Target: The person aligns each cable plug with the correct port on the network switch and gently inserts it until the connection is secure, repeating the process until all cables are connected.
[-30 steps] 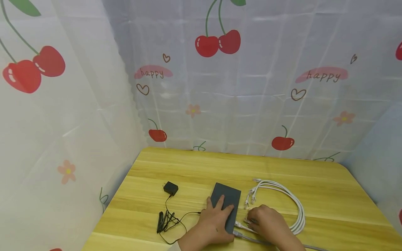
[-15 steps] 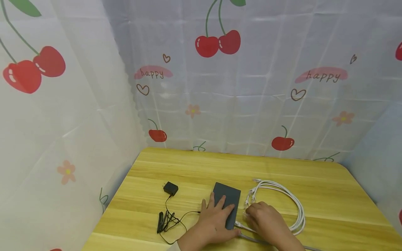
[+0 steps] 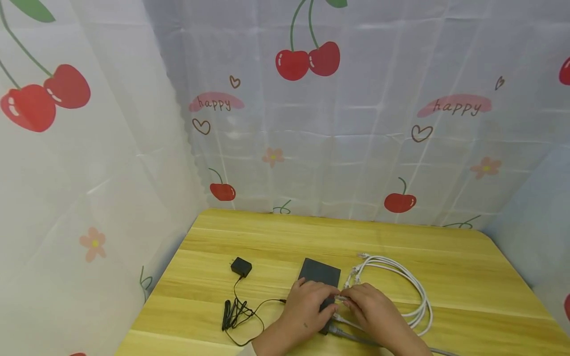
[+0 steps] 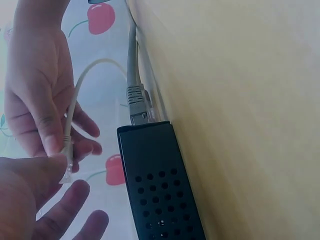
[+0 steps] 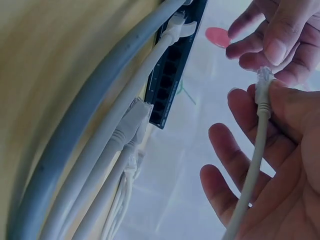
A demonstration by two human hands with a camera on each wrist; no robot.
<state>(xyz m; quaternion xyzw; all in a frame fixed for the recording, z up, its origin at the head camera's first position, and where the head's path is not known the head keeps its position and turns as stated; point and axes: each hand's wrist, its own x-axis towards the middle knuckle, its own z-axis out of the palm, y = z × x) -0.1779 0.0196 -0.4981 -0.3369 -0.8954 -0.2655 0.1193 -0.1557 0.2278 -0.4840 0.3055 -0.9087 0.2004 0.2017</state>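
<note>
A dark network switch lies on the table, with a row of ports along one side. My right hand pinches a white network cable just behind its clear plug. Coming in from the other side, my left hand has its thumb and fingertips on the clear end of the same plug, above the right part of the switch. A grey network cable and another white cable are plugged into the switch. My left hand covers part of the switch in the head view.
A coil of white network cables with several plugs lies to the right. On the left are a black power adapter and its bundled cord, which runs to the switch. A cherry-print curtain surrounds the wooden table.
My left hand has left its flat rest on the switch and come to the plug. My right hand has brought the white cable's plug up and left towards it.
</note>
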